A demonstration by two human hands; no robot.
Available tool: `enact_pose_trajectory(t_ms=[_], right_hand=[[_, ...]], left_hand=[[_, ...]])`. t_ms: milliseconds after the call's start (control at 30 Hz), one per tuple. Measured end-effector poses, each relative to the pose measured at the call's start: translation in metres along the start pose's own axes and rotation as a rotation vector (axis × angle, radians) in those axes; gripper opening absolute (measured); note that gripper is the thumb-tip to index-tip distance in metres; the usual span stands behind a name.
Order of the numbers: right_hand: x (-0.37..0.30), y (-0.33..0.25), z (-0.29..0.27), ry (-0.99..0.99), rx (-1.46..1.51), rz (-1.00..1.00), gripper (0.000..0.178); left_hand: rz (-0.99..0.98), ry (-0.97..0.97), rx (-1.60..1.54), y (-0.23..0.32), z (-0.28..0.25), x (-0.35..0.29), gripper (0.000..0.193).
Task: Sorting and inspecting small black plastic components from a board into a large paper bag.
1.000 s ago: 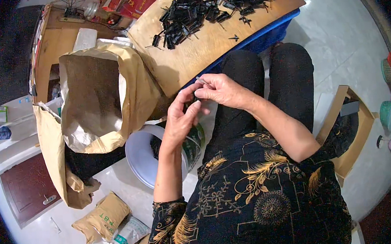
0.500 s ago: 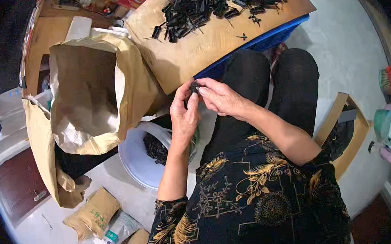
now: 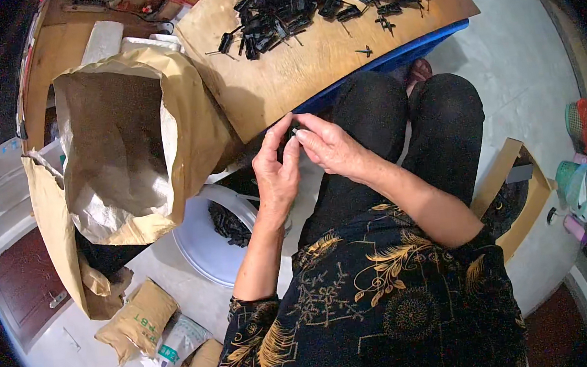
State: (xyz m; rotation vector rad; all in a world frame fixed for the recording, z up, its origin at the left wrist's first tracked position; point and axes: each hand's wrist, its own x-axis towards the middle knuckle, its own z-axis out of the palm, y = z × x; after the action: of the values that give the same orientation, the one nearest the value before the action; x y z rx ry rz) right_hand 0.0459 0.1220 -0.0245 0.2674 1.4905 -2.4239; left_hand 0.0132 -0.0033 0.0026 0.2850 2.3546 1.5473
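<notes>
Just off the table's near edge, my two hands meet around a small black plastic part (image 3: 294, 129), mostly hidden by the fingers. My left hand (image 3: 277, 173) pinches it from the left between thumb and fingers. From the other side my right hand (image 3: 337, 147) grips it, thumb and forefinger at its top. A heap of black plastic parts (image 3: 294, 14), some with thin pins, lies on the wooden tabletop (image 3: 258, 89). One loose black piece (image 3: 364, 51) rests by itself near the table edge.
At left a large open paper sack (image 3: 197, 136) stands upright. Below it a white bucket (image 3: 192, 250) holds black parts (image 3: 229, 224). An open cardboard box (image 3: 496, 171) with dark contents sits on the floor at right. Filled brown bags (image 3: 139, 320) lie at lower left.
Both hands stay together at the black part, with the fingers slightly shifted and less of the part showing. The whole view has moved a little.
</notes>
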Motion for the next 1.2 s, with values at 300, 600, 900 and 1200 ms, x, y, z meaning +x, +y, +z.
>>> enact_pose_trajectory(t_ms=[300, 600, 900, 1200], right_hand=[[0.006, -0.007, 0.001, -0.134, -0.012, 0.175, 0.027], [-0.011, -0.009, -0.004, -0.142, -0.018, 0.114, 0.024], [-0.015, -0.013, -0.009, -0.082, -0.049, 0.009, 0.024], [-0.008, -0.012, -0.015, -0.033, -0.007, 0.004, 0.022]], left_hand=[[0.27, 0.097, 0.249, -0.006, -0.006, -0.004, 0.03], [-0.159, 0.322, 0.432, -0.067, -0.12, -0.093, 0.028], [0.184, 0.338, 0.984, -0.09, -0.134, -0.103, 0.029], [0.464, 0.346, 0.475, -0.028, -0.027, 0.125, 0.032]])
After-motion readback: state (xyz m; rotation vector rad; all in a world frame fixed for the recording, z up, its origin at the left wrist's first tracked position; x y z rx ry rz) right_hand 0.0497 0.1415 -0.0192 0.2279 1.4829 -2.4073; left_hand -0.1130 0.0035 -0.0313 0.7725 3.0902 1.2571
